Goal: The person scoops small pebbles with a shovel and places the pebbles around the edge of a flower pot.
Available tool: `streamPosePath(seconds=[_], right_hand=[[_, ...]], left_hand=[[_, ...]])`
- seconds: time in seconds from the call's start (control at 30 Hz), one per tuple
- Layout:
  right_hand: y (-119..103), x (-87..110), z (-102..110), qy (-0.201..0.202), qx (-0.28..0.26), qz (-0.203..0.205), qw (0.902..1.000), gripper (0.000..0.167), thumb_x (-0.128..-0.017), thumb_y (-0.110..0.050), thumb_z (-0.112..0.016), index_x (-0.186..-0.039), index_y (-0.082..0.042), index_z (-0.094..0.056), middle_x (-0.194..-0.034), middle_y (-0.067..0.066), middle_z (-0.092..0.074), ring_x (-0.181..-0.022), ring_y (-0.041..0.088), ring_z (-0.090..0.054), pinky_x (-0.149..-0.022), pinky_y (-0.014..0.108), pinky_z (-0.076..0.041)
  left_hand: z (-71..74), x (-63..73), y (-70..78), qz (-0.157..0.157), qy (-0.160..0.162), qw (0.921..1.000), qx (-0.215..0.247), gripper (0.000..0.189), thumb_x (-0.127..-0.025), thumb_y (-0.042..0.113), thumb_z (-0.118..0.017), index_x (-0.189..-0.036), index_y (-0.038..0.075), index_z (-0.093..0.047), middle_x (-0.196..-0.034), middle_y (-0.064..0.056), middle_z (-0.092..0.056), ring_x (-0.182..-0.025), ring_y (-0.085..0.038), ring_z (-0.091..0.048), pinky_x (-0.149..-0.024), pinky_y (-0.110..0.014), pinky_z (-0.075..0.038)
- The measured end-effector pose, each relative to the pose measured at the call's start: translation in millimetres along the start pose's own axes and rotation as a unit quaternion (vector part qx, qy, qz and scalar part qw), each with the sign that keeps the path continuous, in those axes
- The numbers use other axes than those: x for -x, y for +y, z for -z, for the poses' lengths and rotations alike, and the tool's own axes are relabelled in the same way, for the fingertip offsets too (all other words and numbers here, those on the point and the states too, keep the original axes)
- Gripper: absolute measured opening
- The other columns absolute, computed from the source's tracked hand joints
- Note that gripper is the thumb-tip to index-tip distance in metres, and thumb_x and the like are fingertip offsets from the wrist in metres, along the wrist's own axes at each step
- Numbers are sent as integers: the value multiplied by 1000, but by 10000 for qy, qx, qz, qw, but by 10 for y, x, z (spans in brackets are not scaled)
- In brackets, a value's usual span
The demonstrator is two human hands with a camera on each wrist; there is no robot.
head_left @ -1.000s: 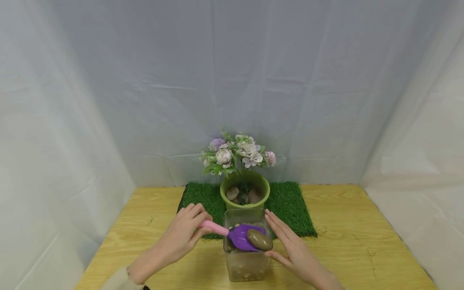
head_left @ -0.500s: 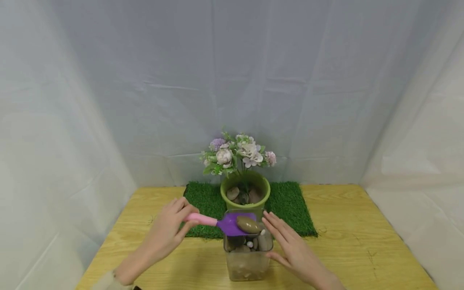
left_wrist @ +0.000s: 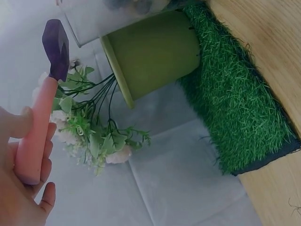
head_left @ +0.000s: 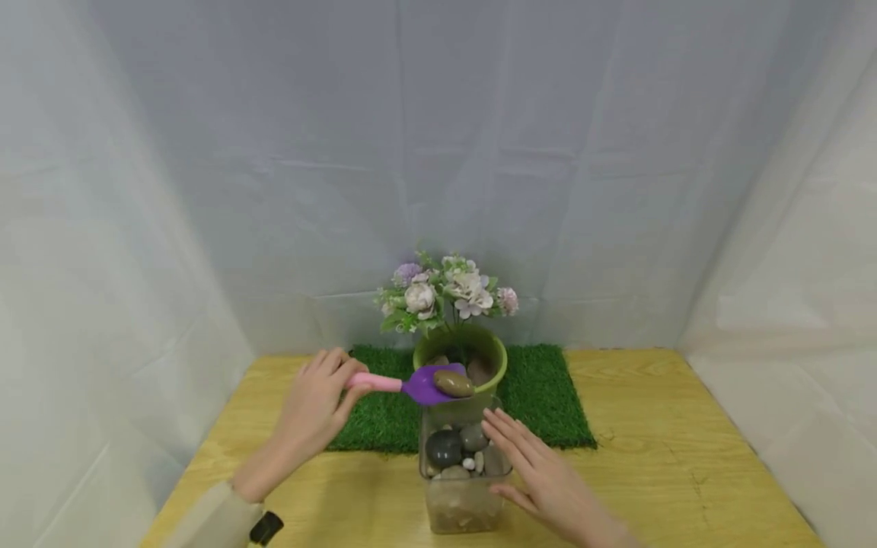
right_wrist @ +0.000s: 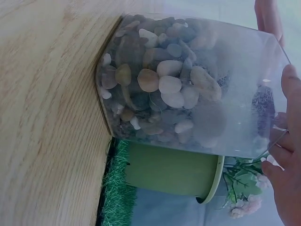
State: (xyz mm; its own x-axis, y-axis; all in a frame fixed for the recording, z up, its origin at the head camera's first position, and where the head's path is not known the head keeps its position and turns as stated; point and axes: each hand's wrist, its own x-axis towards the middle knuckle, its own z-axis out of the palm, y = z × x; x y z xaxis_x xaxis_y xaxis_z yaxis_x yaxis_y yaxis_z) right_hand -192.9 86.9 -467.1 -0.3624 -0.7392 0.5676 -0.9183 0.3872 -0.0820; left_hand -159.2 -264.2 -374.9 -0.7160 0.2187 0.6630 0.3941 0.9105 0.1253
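Note:
My left hand (head_left: 318, 411) grips the pink handle (left_wrist: 36, 134) of a small purple scoop (head_left: 419, 387). On the scoop's blade lies one smooth brown stone (head_left: 454, 383). In the head view the blade overlaps the near rim of a green flowerpot (head_left: 502, 365), which holds artificial flowers (head_left: 466, 293) and some stones. A clear square plastic container (head_left: 462, 506) stands in front of the pot, with pebbles (right_wrist: 169, 84) and larger stones inside. My right hand (head_left: 548, 479) rests at the container's right rim, fingers extended along it and thumb near the front corner.
Beneath the pot lies a green artificial grass mat (head_left: 544, 403). The wooden table (head_left: 658, 426) extends to both sides of it. White sheeting (head_left: 438, 152) hangs behind and on both sides.
My left hand has lifted the scoop and stone out of the container and carried them forward, to the pot's near rim. My right hand has stayed by the container.

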Motion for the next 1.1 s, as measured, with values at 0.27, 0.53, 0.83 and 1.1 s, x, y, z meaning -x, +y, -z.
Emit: streamPosePath(seconds=[0.27,0.53,0.83,1.1], right_hand=[[-20,10,-17,71,-101,-39,9999,73,-102,-43,-57,-155,1,-34,-164,15,-30,-149,31,-31,-121,26,-18],[-38,12,-21,9,-41,-119,9999,72,-104,-43,-54,-157,0,-31,-163,17,-31,-150,30,-31,-119,25,-20],[-45,25,-33,-68,-199,-250,9995,77,-101,-39,-61,-160,-3,-25,-163,17,-31,-151,29,-27,-119,25,-21],[-42,35,-43,-48,-141,-289,9995,74,-103,-41,-57,-159,-2,-27,-163,16,-31,-152,28,-27,-119,25,-22]], left_hand=[[-251,-174,-9,324,-379,9987,-139,18,-95,23,-70,-99,6,-71,-90,-5,-54,-84,-25,-49,-76,-40,-40],[-579,-328,-28,279,-648,9968,-366,19,-96,24,-69,-98,6,-72,-93,-6,-56,-85,-26,-47,-76,-39,-38],[-818,-488,-28,-163,-390,9962,-766,16,-95,24,-69,-91,8,-69,-87,-5,-48,-78,-24,-39,-70,-36,-28],[-920,-593,49,-325,-408,9861,-1577,16,-97,23,-68,-96,7,-68,-98,-10,-56,-88,-28,-47,-73,-39,-35]])
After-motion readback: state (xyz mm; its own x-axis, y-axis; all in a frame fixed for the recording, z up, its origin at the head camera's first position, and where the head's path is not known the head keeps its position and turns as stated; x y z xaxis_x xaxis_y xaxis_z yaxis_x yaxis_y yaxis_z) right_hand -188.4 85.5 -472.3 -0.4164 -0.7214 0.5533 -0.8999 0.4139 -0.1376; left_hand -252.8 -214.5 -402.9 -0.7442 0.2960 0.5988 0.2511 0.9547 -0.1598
